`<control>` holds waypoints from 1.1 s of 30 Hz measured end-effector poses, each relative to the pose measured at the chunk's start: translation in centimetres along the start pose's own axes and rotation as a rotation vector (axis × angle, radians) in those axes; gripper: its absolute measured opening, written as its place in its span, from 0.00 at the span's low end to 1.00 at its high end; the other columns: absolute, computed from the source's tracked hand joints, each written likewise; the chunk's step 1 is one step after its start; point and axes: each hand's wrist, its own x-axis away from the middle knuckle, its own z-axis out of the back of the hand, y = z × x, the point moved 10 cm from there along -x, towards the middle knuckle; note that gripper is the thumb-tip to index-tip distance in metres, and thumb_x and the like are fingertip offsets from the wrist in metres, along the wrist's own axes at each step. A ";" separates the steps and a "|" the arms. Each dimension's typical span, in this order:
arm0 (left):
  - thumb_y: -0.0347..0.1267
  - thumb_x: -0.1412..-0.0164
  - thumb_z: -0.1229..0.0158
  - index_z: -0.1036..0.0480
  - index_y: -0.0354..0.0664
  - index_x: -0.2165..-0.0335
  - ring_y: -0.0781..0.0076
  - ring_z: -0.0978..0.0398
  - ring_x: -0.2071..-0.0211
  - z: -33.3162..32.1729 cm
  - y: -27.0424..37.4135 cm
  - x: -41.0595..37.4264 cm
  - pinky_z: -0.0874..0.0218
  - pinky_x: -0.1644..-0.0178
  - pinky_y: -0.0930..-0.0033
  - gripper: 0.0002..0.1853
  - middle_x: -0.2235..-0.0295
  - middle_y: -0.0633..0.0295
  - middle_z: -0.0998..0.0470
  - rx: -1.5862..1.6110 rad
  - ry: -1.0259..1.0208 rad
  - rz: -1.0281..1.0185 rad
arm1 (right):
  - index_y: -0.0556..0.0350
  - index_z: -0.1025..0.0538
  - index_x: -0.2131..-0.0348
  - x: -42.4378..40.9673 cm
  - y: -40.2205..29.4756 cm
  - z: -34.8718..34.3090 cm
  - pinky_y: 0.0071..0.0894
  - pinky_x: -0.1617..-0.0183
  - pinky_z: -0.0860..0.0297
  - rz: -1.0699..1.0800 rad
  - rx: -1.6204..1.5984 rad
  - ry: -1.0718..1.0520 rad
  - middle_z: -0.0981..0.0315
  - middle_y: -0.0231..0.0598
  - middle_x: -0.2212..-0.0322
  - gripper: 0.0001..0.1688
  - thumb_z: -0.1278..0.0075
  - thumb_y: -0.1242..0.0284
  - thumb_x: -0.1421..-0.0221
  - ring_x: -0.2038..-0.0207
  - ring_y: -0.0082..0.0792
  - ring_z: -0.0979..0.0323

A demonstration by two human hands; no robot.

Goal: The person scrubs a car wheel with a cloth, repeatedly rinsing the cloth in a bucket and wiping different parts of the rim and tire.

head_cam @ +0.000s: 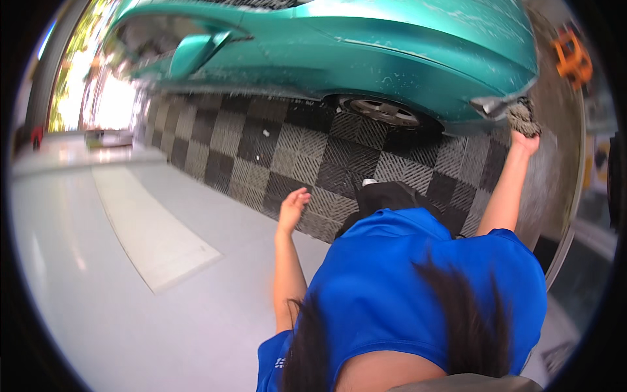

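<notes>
A teal car (392, 63) with patches of white foam stands before me. My right hand (526, 141) grips a grey-brown shaggy wash mitt or cloth (523, 117) at the corner of the car. The mitt is beside the lamp (489, 106) and appears to touch the bodywork there. Held low, away from the car, my left hand (293, 208) has nothing in it and its fingers are loosely bent. Between the two hands, farther off, are a wheel (384, 111) and its dark tyre. The side mirror (191, 54) juts out at the upper left.
Grey and black ribbed tiles (299, 152) cover the floor beside the car, with small white bits on them. A pale smooth surface (220, 304) lies to my left. An orange object (572, 59) stands beyond the car's end. Bright daylight enters through an opening (108, 93).
</notes>
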 end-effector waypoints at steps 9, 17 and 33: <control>0.34 0.33 0.56 0.33 0.37 0.49 0.73 0.25 0.57 -1.5 5.8 -15.2 0.36 0.54 0.74 0.18 0.57 0.57 0.23 -0.137 -0.417 0.186 | 0.71 0.33 0.49 12.5 7.2 11.0 0.47 0.37 0.44 0.003 -0.251 -0.296 0.34 0.54 0.48 0.33 0.74 0.63 0.42 0.45 0.49 0.37; 0.26 0.35 0.55 0.30 0.33 0.54 0.74 0.27 0.58 -15.2 8.0 -28.8 0.40 0.49 0.73 0.13 0.61 0.58 0.23 -0.232 -0.972 -0.188 | 0.57 0.30 0.54 18.9 29.0 26.5 0.50 0.43 0.37 0.291 -0.268 0.524 0.30 0.43 0.54 0.21 0.63 0.62 0.38 0.50 0.44 0.33; 0.22 0.37 0.55 0.28 0.30 0.60 0.62 0.23 0.65 -22.9 -16.3 -44.8 0.33 0.54 0.62 0.10 0.69 0.51 0.22 0.078 -1.062 -0.554 | 0.79 0.31 0.61 1.1 49.4 30.3 0.78 0.40 0.70 1.205 1.288 0.388 0.73 0.75 0.39 0.38 0.52 0.51 0.46 0.34 0.66 0.80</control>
